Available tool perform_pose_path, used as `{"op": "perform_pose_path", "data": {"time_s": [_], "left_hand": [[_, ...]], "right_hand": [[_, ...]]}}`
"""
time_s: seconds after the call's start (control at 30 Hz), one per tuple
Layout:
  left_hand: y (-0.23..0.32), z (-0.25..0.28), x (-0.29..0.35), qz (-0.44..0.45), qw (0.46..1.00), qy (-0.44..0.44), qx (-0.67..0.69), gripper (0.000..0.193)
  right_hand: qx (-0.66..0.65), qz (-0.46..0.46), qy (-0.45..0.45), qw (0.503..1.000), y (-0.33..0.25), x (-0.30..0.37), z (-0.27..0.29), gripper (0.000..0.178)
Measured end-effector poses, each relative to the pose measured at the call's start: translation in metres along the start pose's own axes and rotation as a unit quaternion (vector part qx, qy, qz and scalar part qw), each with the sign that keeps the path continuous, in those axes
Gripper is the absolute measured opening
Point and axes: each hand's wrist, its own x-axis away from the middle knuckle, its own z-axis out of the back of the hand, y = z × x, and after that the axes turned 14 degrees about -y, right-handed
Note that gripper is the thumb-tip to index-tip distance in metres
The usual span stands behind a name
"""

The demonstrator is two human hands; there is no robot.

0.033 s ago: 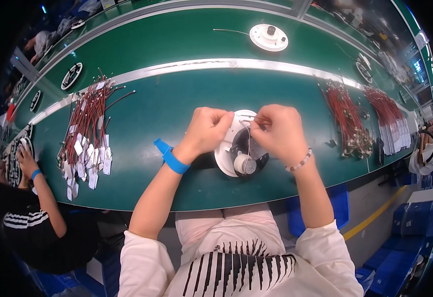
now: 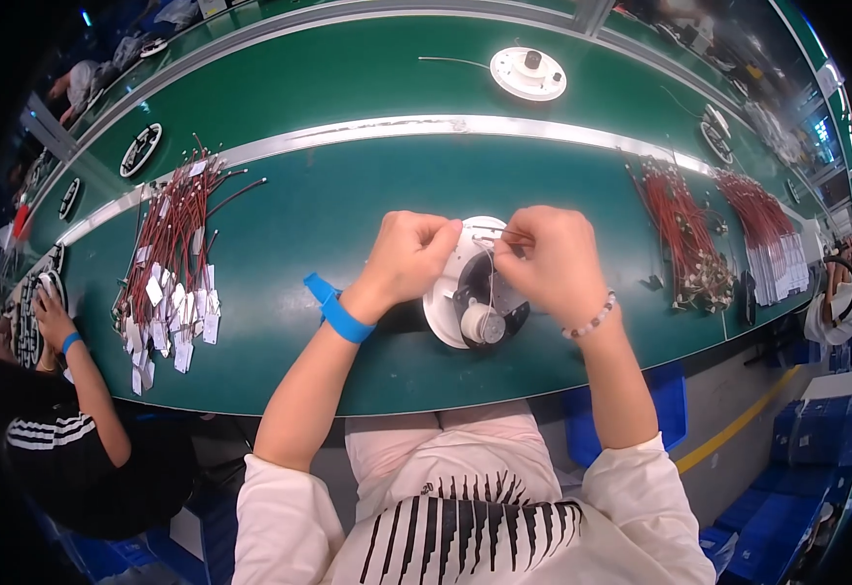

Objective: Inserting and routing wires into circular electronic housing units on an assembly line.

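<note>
Head view: left hand (image 2: 408,255) and right hand (image 2: 553,261) apparently pinch 1 thin wire (image 2: 492,237) over white round part (image 2: 448,292).

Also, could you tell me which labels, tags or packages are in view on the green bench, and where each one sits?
Small white rectangular tags: on the red wire bundle left of the left hand.
A second set of white tags: in a row under the red wire bundles at the far right.
No packages or screens can be made out.

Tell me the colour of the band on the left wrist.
Bright blue; the wristband sits just below the left hand, clearest in the head view.
</note>
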Motion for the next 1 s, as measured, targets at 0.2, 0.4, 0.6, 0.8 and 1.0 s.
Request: {"op": "perform_pose_path", "data": {"time_s": [0.2, 0.4, 0.6, 0.8, 1.0], "left_hand": [[0.006, -0.005, 0.001, 0.000, 1.000, -0.011, 0.009, 0.021], [-0.011, -0.009, -0.002, -0.042, 0.998, 0.019, 0.046, 0.022], [-0.009, 0.007, -0.006, 0.196, 0.837, -0.218, 0.462, 0.021], [-0.014, 0.000, -0.004, 0.180, 0.865, -0.174, 0.436, 0.023], [-0.021, -0.017, -0.006, 0.165, 0.937, -0.051, 0.303, 0.028]], "right_hand": [[0.014, 0.017, -0.021, 1.000, -0.005, -0.007, -0.005, 0.012], [-0.089, -0.037, -0.078, 0.992, 0.007, -0.011, -0.005, 0.013], [-0.277, -0.006, -0.032, 0.960, 0.024, -0.002, -0.016, 0.009], [-0.114, 0.128, 0.075, 0.982, 0.028, -0.004, -0.018, 0.013], [-0.022, 0.088, 0.119, 0.989, 0.023, 0.000, 0.004, 0.015]]}}
